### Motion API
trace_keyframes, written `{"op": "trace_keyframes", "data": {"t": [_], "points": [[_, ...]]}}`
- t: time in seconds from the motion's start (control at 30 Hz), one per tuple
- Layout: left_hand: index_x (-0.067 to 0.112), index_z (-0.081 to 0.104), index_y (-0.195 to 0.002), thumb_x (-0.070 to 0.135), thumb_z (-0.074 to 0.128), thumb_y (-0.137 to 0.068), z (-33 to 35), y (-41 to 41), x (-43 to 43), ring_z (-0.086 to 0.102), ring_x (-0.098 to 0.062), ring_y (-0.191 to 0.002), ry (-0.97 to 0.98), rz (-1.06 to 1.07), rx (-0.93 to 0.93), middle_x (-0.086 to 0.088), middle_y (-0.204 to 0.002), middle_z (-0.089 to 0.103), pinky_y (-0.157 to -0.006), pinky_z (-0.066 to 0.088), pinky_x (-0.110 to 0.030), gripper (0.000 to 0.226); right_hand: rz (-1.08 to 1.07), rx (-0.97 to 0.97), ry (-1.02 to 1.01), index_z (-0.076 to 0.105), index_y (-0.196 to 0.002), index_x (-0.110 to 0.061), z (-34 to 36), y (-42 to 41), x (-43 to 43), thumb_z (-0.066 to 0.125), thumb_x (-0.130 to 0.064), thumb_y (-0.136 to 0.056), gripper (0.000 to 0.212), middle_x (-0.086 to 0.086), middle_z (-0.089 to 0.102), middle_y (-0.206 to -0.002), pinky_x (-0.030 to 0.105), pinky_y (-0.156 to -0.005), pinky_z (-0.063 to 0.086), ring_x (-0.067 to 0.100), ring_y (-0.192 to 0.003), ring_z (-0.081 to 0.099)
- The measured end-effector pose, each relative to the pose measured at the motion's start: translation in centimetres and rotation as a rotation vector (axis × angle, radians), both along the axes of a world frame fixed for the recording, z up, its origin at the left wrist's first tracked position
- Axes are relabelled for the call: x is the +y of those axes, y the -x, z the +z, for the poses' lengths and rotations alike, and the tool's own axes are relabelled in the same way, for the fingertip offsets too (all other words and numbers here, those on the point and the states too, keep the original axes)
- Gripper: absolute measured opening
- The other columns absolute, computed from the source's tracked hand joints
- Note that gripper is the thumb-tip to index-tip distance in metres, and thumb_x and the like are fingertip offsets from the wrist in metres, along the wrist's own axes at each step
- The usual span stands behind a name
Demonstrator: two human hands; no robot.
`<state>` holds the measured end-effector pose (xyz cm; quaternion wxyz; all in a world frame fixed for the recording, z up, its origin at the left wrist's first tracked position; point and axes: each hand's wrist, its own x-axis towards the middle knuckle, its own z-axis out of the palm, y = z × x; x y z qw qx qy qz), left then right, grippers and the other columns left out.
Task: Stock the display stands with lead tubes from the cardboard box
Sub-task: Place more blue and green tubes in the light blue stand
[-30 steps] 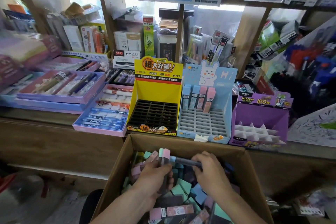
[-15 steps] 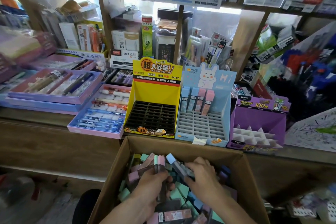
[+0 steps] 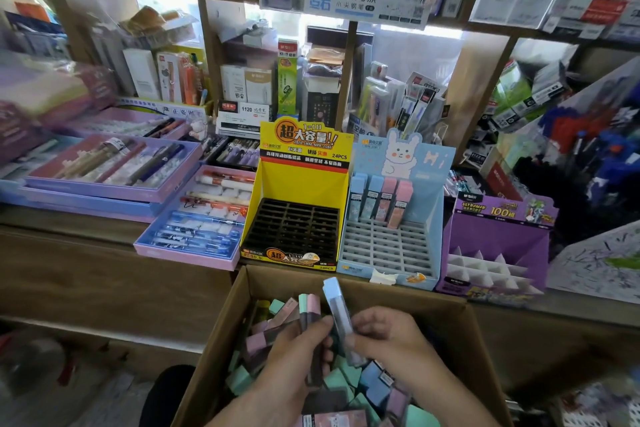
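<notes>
Both hands are over the open cardboard box (image 3: 221, 347), which sits below the front edge of the counter (image 3: 86, 224).

Right hand (image 3: 394, 340): fingers (image 3: 372, 321) and thumb are narrow, pinching the blue tube (image 3: 336, 305) at its lower half. The tube stands nearly upright, tilted slightly left, cap uppermost. Its upper half is clear of the fingers and reaches the level of the box's far rim.

Left hand (image 3: 294, 360): fingers are curled round a pair of tubes (image 3: 309, 307), one green-capped and one pink-capped, held side by side and upright. Their caps project above the thumb. The pair is just left of the blue tube; whether they touch cannot be told.

Loose tubes (image 3: 349, 378) in green, pink and blue lie jumbled in the box beneath both hands.

On the counter behind the box are three stands in a row:
- The yellow stand (image 3: 301, 184) is on the left, with a black grid.
- The blue stand (image 3: 388, 246) is in the centre, with four tubes (image 3: 379, 198) upright in its back row, two blue and two pink.
- The purple stand (image 3: 498, 243) is on the right.
</notes>
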<state>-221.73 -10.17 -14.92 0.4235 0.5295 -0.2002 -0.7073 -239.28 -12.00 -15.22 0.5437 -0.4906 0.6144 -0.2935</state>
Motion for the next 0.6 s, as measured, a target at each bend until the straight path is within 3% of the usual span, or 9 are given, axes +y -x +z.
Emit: {"op": "trace_keyframes", "data": {"t": [0.07,0.13,0.2,0.27,0.33,0.43,0.53,0.6], "points": [[0.005,0.070,-0.108,0.023,0.073,-0.092,0.4,0.2,0.1,0.064,-0.020,-0.063,0.068,-0.017,0.047,-0.008,-0.075,0.069,-0.056,0.051,-0.031,0.024,0.024,-0.074,-0.021,0.076,-0.099,-0.010,0.3,-0.1,0.2,0.092,-0.013,-0.073,0.031,0.007,0.079,-0.092,0.032,-0.081,0.060,0.018,-0.088,0.075],[0.012,0.070,-0.115,0.024,0.072,-0.092,0.6,0.4,0.1,0.075,-0.030,-0.089,0.118,-0.040,0.104,-0.014,-0.101,0.077,-0.081,0.060,-0.045,0.025,0.063,-0.102,-0.032,0.077,-0.100,-0.012,0.7,-0.5,0.5,0.095,-0.024,-0.061,0.045,0.009,0.079,-0.095,0.038,-0.088,0.060,0.022,-0.092,0.075],[0.014,0.072,-0.113,0.019,0.070,-0.093,0.7,0.5,0.2,0.074,-0.036,-0.100,0.161,-0.021,0.105,-0.018,-0.109,0.076,-0.091,0.058,-0.054,0.021,0.076,-0.150,-0.032,0.076,-0.104,-0.009,0.9,-0.8,0.8,0.095,-0.028,-0.055,0.056,0.012,0.079,-0.099,0.044,-0.095,0.058,0.027,-0.098,0.075],[0.018,0.074,-0.110,0.013,0.067,-0.095,0.5,0.5,0.0,0.075,-0.032,-0.099,0.192,0.019,0.077,-0.016,-0.106,0.077,-0.089,0.058,-0.049,0.018,0.063,-0.206,-0.022,0.075,-0.108,-0.006,1.0,-1.1,1.0,0.093,-0.025,-0.062,0.054,0.016,0.078,-0.105,0.048,-0.100,0.056,0.034,-0.107,0.073],[0.017,0.070,-0.117,0.010,0.065,-0.096,0.4,0.5,-0.1,0.075,-0.030,-0.098,0.229,0.029,0.046,-0.014,-0.105,0.078,-0.086,0.059,-0.045,0.023,0.047,-0.223,-0.033,0.078,-0.109,-0.012,1.4,-1.1,1.1,0.087,-0.023,-0.078,0.034,0.014,0.078,-0.108,0.042,-0.093,0.057,0.030,-0.104,0.074],[0.018,0.069,-0.111,0.012,0.068,-0.094,0.4,0.3,-0.3,0.078,-0.020,-0.083,0.239,0.046,-0.032,-0.006,-0.092,0.080,-0.062,0.060,-0.026,0.018,0.015,-0.232,-0.049,0.080,-0.105,-0.018,2.0,-0.9,1.0,0.078,-0.021,-0.091,0.015,0.012,0.078,-0.109,0.040,-0.087,0.058,0.024,-0.099,0.074],[0.010,0.069,-0.108,0.018,0.070,-0.093,0.3,0.0,-0.5,0.072,-0.028,-0.065,0.264,0.027,-0.129,-0.013,-0.077,0.075,-0.057,0.056,-0.031,0.017,-0.013,-0.207,0.020,0.080,-0.101,-0.012,2.8,-0.3,0.8,0.077,-0.018,-0.091,0.012,0.012,0.079,-0.103,0.046,-0.093,0.060,0.028,-0.100,0.076],[0.009,0.068,-0.105,0.021,0.071,-0.092,0.4,-0.3,-0.7,0.064,-0.028,-0.054,0.259,0.020,-0.160,-0.018,-0.067,0.068,-0.052,0.051,-0.031,0.018,-0.035,-0.178,0.074,0.079,-0.100,-0.011,3.5,0.3,0.5,0.075,-0.018,-0.093,0.010,0.008,0.080,-0.096,0.031,-0.078,0.060,0.018,-0.087,0.075]]}}
